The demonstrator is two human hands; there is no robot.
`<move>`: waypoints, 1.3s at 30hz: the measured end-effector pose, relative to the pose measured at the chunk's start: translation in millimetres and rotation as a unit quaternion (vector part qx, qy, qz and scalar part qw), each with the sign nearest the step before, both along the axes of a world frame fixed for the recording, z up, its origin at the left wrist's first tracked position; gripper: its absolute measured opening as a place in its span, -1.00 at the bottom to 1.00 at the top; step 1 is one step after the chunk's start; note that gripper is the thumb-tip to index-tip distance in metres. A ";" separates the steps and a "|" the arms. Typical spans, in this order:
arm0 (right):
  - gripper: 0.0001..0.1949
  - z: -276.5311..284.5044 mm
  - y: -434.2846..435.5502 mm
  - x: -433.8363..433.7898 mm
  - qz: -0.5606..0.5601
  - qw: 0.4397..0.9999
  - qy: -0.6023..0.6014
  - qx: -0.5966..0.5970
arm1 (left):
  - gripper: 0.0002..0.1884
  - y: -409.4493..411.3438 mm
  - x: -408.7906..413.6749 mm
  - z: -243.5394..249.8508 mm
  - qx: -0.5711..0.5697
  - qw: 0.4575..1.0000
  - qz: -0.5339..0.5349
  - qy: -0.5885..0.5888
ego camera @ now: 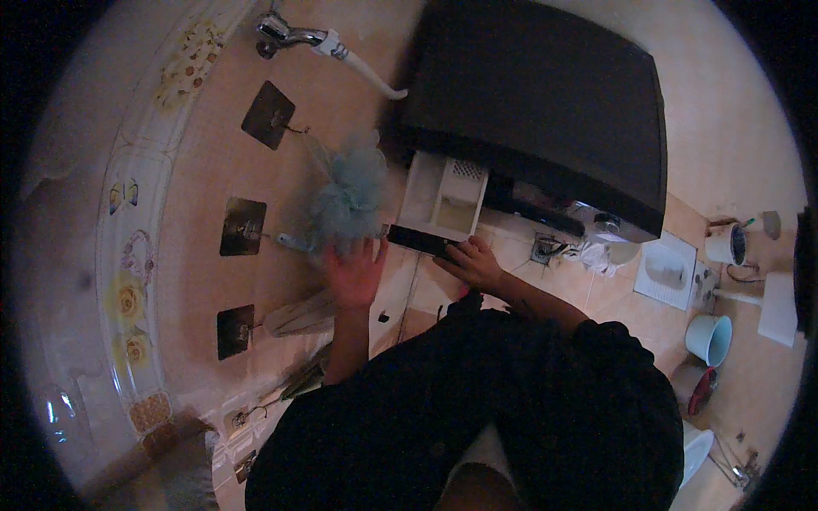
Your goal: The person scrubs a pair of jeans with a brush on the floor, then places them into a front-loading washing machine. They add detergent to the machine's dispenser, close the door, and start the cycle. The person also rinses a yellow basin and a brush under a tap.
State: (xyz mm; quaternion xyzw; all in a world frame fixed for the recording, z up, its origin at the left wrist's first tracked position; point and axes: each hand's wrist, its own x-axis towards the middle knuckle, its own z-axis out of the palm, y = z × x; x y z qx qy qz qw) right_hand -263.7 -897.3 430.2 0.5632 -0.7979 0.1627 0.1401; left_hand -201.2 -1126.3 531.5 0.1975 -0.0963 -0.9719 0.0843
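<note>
A black front-loading washing machine [530, 96] stands before me, its white detergent drawer [437, 231] pulled out. Inside the drawer are compartments, one with a slotted or perforated part. My right hand [476, 263] has its fingers over the right part of the drawer's black front [418, 243]. My left hand [355, 274] is raised by the left end of that front, fingers spread, holding nothing. Just beyond its fingertips hangs a pale green mesh bath sponge [351, 195]; whether they touch is unclear.
On the left tiled wall are a chrome tap [291, 35] with a white hose [374, 76] and several hooks on dark square plates [243, 227]. At the right are a squat toilet [666, 269], a light blue bucket [709, 340] and a white bin [726, 244]. A floor drain [542, 250] lies below the machine.
</note>
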 end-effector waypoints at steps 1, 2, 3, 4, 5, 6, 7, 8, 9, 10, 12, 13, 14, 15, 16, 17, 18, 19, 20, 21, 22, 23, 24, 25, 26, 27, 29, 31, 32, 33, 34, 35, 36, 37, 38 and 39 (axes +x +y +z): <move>-0.57 1.7 -4.2 -1.4 -0.006 1.000 -0.010 -0.002 | -0.66 -1.9 1.5 -0.2 -0.009 1.000 -0.001 0.005; -0.58 2.9 -7.7 -2.3 -0.013 1.000 -0.020 -0.003 | -0.65 -3.5 2.1 0.5 -0.017 1.000 -0.002 0.012; -0.58 2.7 -9.7 -2.0 -0.020 0.999 -0.022 -0.015 | -0.64 -5.2 2.9 0.9 -0.026 0.999 -0.004 0.018; -0.58 2.2 -11.3 -1.4 -0.027 0.999 -0.024 -0.027 | -0.64 -8.3 5.0 0.6 -0.006 1.000 -0.004 0.013; -0.58 2.2 -12.7 -0.8 -0.033 0.998 -0.026 -0.041 | -0.64 -11.5 7.5 2.1 0.013 1.000 -0.004 0.008; -0.58 2.3 -13.4 0.2 -0.037 0.998 -0.036 -0.043 | -0.65 -12.8 8.7 3.3 0.032 0.999 -0.005 0.003; -0.57 2.2 -14.0 1.3 -0.040 0.997 -0.046 -0.045 | -0.65 -12.6 8.9 4.4 0.016 1.000 -0.005 0.001; -0.57 2.0 -14.3 2.2 -0.044 0.996 -0.055 -0.046 | -0.65 -10.6 8.5 8.0 0.002 1.000 -0.006 0.000; -0.56 1.8 -15.7 2.3 -0.079 0.993 -0.072 -0.040 | -0.66 -9.1 8.2 11.1 -0.013 1.000 -0.006 -0.002; -0.56 1.6 -18.0 1.0 -0.115 0.989 -0.088 -0.035 | -0.66 -7.9 8.5 13.3 -0.009 1.000 -0.009 -0.006; -0.55 7.3 -22.0 -8.1 -0.178 0.978 -0.100 -0.032 | -0.65 -6.2 9.7 15.8 -0.001 1.000 -0.014 -0.013; -0.54 10.9 -23.2 -18.2 -0.206 0.973 -0.097 -0.034 | -0.65 -6.5 9.9 15.4 0.007 1.000 -0.017 -0.015; -0.54 16.4 -25.2 -27.7 -0.233 0.967 -0.094 -0.038 | -0.65 -7.8 11.0 14.8 0.015 1.000 -0.020 -0.017; -0.53 19.8 -27.2 -37.3 -0.256 0.962 -0.068 -0.063 | -0.65 -9.7 10.9 14.5 0.022 0.999 -0.024 -0.019; -0.52 22.7 -29.2 -47.3 -0.278 0.956 -0.042 -0.087 | -0.65 -12.2 11.5 13.6 0.020 0.999 -0.027 -0.018; -0.50 25.6 -30.5 -57.1 -0.299 0.948 -0.015 -0.110 | -0.65 -15.0 12.0 11.1 0.018 0.999 -0.030 -0.016; -0.49 32.0 -30.2 -66.5 -0.311 0.944 -0.003 -0.112 | -0.65 -16.1 11.1 10.4 0.019 0.999 -0.033 -0.014; -0.47 39.7 -29.4 -75.5 -0.323 0.939 0.010 -0.115 | -0.65 -16.0 9.6 11.5 0.016 0.999 -0.029 -0.013; -0.45 44.5 -29.4 -84.0 -0.334 0.935 0.024 -0.118 | -0.65 -14.0 7.3 16.0 0.012 1.000 -0.024 -0.012; -0.44 46.0 -30.6 -91.7 -0.356 0.926 0.029 -0.120 | -0.65 -13.1 5.2 18.4 0.008 1.000 -0.020 -0.010; -0.42 47.5 -32.1 -98.9 -0.377 0.917 0.036 -0.123 | -0.65 -13.6 4.0 18.3 0.011 0.999 -0.031 0.002; -0.41 50.2 -33.5 -105.2 -0.398 0.908 0.040 -0.127 | -0.65 -13.6 4.1 20.5 0.011 0.999 -0.042 0.014; -0.39 53.6 -34.7 -111.6 -0.400 0.905 0.034 -0.140 | -0.65 -13.7 4.0 22.8 0.012 0.998 -0.054 0.026; -0.37 57.3 -35.6 -117.8 -0.402 0.902 0.028 -0.152 | -0.64 -16.6 3.7 21.9 0.012 0.998 -0.061 0.016; -0.36 58.2 -34.0 -120.8 -0.407 0.899 0.022 -0.160 | -0.64 -19.6 3.0 17.2 0.016 0.997 -0.070 0.004; -0.34 53.6 -34.5 -122.5 -0.414 0.899 0.034 -0.139 | -0.64 -22.0 2.1 14.2 0.020 0.997 -0.080 -0.009; -0.30 42.7 -35.8 -122.5 -0.426 0.898 0.056 -0.091 | -0.63 -21.7 3.3 10.4 0.009 0.995 -0.095 0.016; -0.28 37.9 -29.3 -115.4 -0.413 0.897 0.023 -0.154 | -0.62 -16.5 0.5 5.7 0.021 0.995 -0.100 0.003; -0.27 36.5 -24.7 -108.0 -0.405 0.896 0.008 -0.185 | -0.61 -13.7 -1.0 2.7 0.038 0.994 -0.097 -0.021; -0.32 29.0 -17.9 -99.0 -0.401 0.889 0.046 -0.215 | -0.61 -8.8 -3.0 0.1 0.054 0.993 -0.096 -0.047; -0.36 24.0 -7.0 -85.7 -0.410 0.888 -0.037 -0.206 | -0.62 -1.5 -4.0 -2.2 0.042 0.992 -0.094 -0.072; -0.39 20.0 4.1 -69.3 -0.413 0.881 -0.122 -0.198 | -0.63 8.9 -3.1 1.7 0.030 0.991 -0.088 -0.097; -0.43 21.5 14.9 -55.7 -0.410 0.869 -0.201 -0.192 | -0.65 16.7 -4.2 3.5 0.016 0.990 -0.080 -0.117; -0.47 24.3 25.7 -38.9 -0.478 0.779 -0.305 -0.268 | -0.68 20.5 -3.6 -1.3 -0.012 0.986 -0.114 -0.123; -0.50 31.4 41.0 -27.1 -0.531 0.667 -0.397 -0.340 | -0.71 24.2 -3.0 -5.7 -0.043 0.980 -0.149 -0.126; -0.51 18.5 62.5 -24.8 -0.588 0.632 -0.344 -0.369 | -0.74 28.0 -4.2 -10.4 -0.073 0.971 -0.186 -0.128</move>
